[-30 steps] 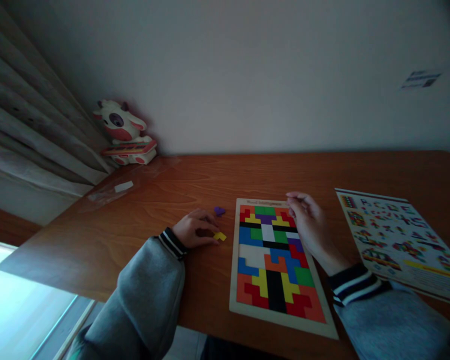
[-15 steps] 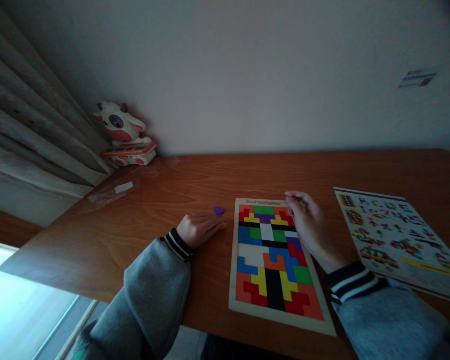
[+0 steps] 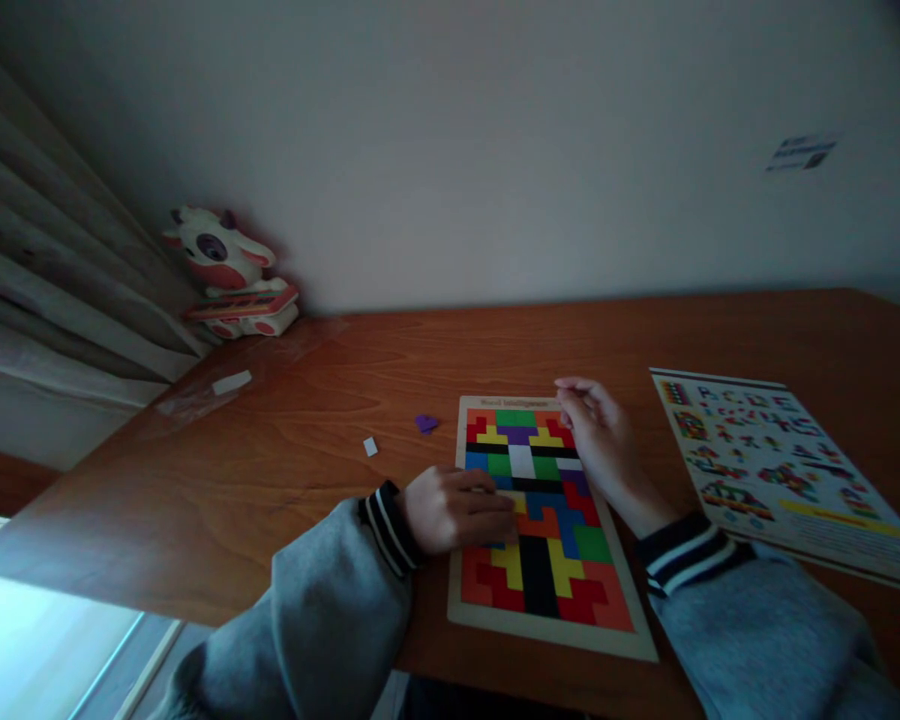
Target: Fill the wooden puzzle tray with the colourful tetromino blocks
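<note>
My left hand (image 3: 456,510) is over the left middle of a framed wooden puzzle board (image 3: 551,632), its fingers together and pointing right. A small yellow puzzle piece (image 3: 519,498) shows at its fingertips. The board is filled with coloured block pieces; the hand hides some of its left side. At the board's top right corner, my right hand (image 3: 604,435) has thumb and fingertips pinched together. Whether these grip the frame or something small, I cannot make out. Left of the board lie a purple piece (image 3: 426,424) and a small white piece (image 3: 370,447).
A printed pattern sheet (image 3: 780,450) lies on the wooden table (image 3: 390,370) at the right. A toy cow with a keyboard (image 3: 232,275) sits at the back left beside the curtain (image 3: 60,230). Clear tape with a white strip (image 3: 231,383) is near the left edge.
My left hand has moved right from the bare table onto the board, carrying the yellow piece. The white piece it covered now shows. My right hand stays at the board's corner.
</note>
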The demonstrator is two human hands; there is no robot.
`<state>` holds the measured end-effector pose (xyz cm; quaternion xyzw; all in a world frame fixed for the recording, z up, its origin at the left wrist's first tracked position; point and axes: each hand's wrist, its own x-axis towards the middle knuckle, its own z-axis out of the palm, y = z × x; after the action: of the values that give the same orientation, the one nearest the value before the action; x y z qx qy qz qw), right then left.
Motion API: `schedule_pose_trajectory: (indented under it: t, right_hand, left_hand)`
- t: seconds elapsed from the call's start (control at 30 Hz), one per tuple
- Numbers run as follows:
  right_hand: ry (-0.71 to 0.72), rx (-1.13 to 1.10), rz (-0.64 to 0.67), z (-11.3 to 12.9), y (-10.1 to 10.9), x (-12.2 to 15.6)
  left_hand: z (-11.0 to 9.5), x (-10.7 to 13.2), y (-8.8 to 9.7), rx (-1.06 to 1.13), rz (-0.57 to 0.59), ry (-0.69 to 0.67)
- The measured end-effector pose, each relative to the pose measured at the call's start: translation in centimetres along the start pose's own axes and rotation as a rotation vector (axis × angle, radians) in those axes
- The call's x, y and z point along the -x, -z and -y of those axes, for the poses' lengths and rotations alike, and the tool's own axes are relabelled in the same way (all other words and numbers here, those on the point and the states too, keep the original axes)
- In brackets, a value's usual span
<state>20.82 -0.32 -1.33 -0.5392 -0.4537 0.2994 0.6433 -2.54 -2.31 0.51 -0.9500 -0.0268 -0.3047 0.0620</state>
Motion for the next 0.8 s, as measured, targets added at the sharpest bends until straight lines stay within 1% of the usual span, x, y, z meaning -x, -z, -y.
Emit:
schedule_pose_trajectory:
  t: [0.1,0.37,0.57,0.67,0.73,0.8]
  right_hand:
    - [0.0,0.001,0.002,0.2,0.0,0.0]
    - [-0.007,0.006,0.015,0.1,0.0,-0.1]
    - [-0.008,0.018,0.03,0.0,0.1,-0.1]
    - [-0.004,0.022,0.024,-0.2,0.1,-0.1]
    - [-0.005,0.022,0.019,-0.3,0.2,-0.1]
    - [-0.009,0.021,0.021,-0.4,0.2,-0.1]
  left_hand:
    - [0.1,0.1,0.1,0.035,0.029,0.062]
    - [-0.1,0.3,0.3,0.033,0.109,0.074]
    - [0.0,0.5,0.2,0.093,0.104,0.108]
    - [0.9,1.1,0.8,0.072,0.087,0.159]
    - [2.2,2.1,1.5,0.004,0.062,0.214]
    - [3.7,3.5,2.2,-0.09,0.076,0.298]
